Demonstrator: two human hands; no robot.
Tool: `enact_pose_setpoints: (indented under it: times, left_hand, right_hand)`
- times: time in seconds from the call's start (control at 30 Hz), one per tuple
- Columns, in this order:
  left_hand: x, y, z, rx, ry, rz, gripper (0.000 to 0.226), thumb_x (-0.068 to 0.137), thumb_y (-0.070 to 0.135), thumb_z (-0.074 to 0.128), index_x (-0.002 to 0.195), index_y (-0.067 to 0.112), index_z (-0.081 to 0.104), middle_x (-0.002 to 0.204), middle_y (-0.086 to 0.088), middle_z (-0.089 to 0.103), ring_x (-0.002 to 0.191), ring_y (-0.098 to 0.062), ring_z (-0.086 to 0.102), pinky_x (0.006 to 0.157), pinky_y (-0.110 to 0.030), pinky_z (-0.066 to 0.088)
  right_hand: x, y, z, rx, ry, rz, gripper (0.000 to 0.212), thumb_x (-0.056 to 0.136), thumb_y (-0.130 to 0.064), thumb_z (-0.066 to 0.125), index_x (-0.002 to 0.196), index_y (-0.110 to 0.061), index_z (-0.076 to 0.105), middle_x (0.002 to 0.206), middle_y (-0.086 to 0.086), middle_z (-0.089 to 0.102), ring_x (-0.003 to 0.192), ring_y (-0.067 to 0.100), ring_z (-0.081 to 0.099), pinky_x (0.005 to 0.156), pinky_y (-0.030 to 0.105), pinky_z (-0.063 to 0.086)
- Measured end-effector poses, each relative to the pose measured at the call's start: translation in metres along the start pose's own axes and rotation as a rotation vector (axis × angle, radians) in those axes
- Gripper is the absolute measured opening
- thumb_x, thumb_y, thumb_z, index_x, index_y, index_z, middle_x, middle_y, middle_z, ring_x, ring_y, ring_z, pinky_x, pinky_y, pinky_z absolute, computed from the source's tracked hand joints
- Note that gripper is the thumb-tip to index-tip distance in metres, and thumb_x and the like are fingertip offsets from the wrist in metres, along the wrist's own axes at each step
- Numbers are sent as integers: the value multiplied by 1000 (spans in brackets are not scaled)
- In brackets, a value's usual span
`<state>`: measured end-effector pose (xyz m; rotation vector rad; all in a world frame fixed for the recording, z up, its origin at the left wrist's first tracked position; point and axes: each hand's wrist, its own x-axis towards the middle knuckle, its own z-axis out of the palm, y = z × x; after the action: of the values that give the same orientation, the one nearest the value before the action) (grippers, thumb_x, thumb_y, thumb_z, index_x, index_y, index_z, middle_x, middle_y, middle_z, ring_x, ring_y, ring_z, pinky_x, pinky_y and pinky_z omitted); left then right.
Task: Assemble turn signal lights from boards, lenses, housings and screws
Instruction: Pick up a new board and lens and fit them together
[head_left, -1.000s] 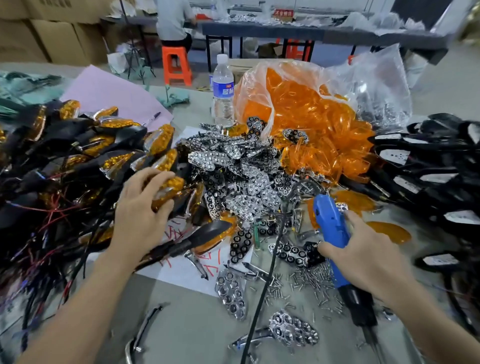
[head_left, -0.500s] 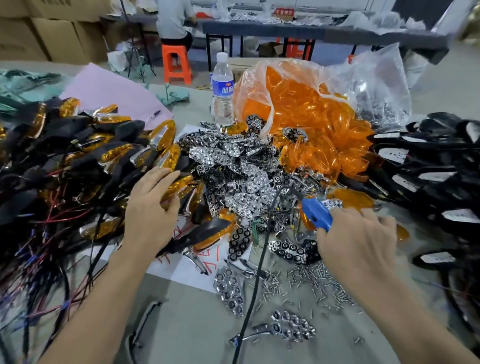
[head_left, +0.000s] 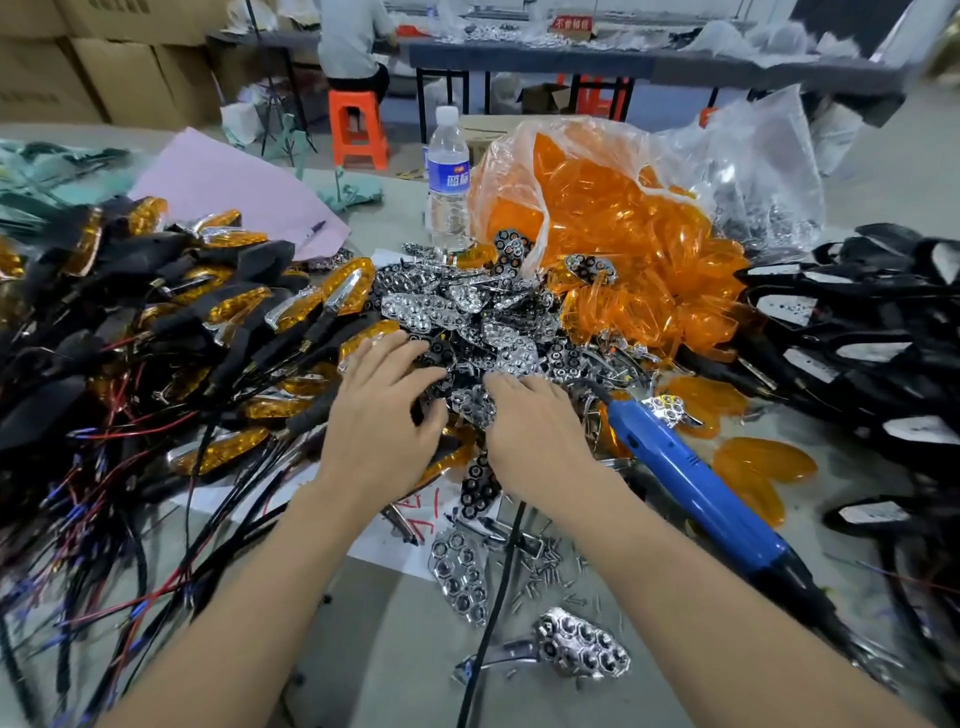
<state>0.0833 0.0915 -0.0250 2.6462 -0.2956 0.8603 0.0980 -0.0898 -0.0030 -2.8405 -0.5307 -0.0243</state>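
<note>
Where both hands meet, chrome reflector heap (head_left: 467, 322): left hand (head_left: 384, 415), fingers spread loose on it; right hand (head_left: 535, 426), fingertips buried, grasp unclear; blue screwdriver (head_left: 691, 483) just beside; orange lenses (head_left: 623, 244) bagged behind.

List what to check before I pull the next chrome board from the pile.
1. Left hand and right hand hold no tool: ok.
2. Blue screwdriver lies on the table, right of the right hand: ok.
3. Chrome boards piled under both hands: ok.
4. Loose screws beside the right forearm: ok.
5. Orange lenses in the open bag behind: ok.
6. One board singled out under the fingers: cannot tell.
</note>
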Motion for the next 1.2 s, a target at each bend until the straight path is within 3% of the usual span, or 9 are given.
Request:
enact_pose_setpoints:
  times: [0.1,0.27,0.5,0.6,0.7,0.8,0.97,1.07,1.2]
  left_hand:
    - [7,14,2,42,-114,-4,25,88,17,74,113,19,78,135,-2,68,140,-23,48,128,-47,18]
    - [15,36,9,54,-334,-55,31,92,17,65,122,25,72,132,8,65,139,-16,46,128,-44,5]
    - [21,61,17,-6,-476,-151,14,98,34,64,110,34,71,101,11,72,105,-18,64,125,-45,23]
    - [24,68,18,-315,-373,-326,36,94,43,69,130,41,67,110,20,72,100,-5,66,94,-28,53]
    - [34,79,21,-887,-417,-511,32,93,28,77,119,45,72,94,31,74,88,9,71,62,-10,55]
    - [49,84,30,-966,-384,-626,28,89,14,80,102,39,80,93,16,79,86,-4,75,71,-25,61]
    - [55,75,40,-962,-247,-791,40,90,21,80,128,18,69,101,21,72,98,0,69,87,-26,52]
    - [51,81,47,-851,-258,-755,21,94,22,74,115,25,72,79,37,67,78,24,62,77,-12,48]
    - [53,91,43,-465,-310,-549,28,94,29,71,122,32,75,93,31,67,67,20,61,61,-2,47]
  right_hand:
    - [10,4,2,-80,-64,-40,62,95,-14,57,152,-16,36,153,6,42,137,31,42,113,44,36]
    - [8,18,-6,-6,-5,-37,16,91,-13,63,103,-24,64,94,0,69,92,26,66,73,34,48]
    - [2,56,-21,707,272,304,18,98,-23,68,114,-24,78,93,-14,78,75,13,74,66,30,63]
    - [-1,71,-28,870,294,401,13,92,-24,75,103,-26,80,91,-10,79,82,16,76,84,46,64]
    - [-9,71,-34,1016,217,355,7,87,-21,80,84,-28,80,76,-1,79,68,21,76,70,45,65]
    - [-11,76,-44,1128,233,317,9,90,-23,78,85,-29,82,77,-1,79,71,18,78,68,36,62]
    - [13,117,-61,673,288,451,24,92,-20,66,109,-34,78,112,-6,78,87,13,74,83,33,61]
    - [40,144,-62,280,36,465,71,93,-9,59,159,-21,34,150,13,54,124,34,61,102,47,53]
    - [64,161,-49,-100,-78,373,71,96,-18,62,158,-17,28,152,16,45,137,38,42,106,48,46]
